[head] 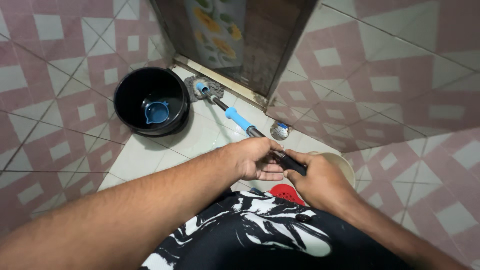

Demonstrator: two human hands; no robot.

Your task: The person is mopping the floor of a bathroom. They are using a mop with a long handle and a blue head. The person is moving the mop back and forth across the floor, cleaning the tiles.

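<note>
Left hand [257, 159] and right hand [316, 179] both grip mop handle [239, 120] | mop head [204, 88] at floor's doorway edge | black bucket [150, 101] beside it | floor drain [280, 130] near handle

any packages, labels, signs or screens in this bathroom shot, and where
No packages, labels, signs or screens show.
Nearest to one: a printed panel on the door at top centre, upright, pale with yellow flowers and green leaves.
Both hands, left hand and right hand, grip a plain mop handle, black with blue sleeves, no label visible.
The black bucket at left is unmarked too.
</note>
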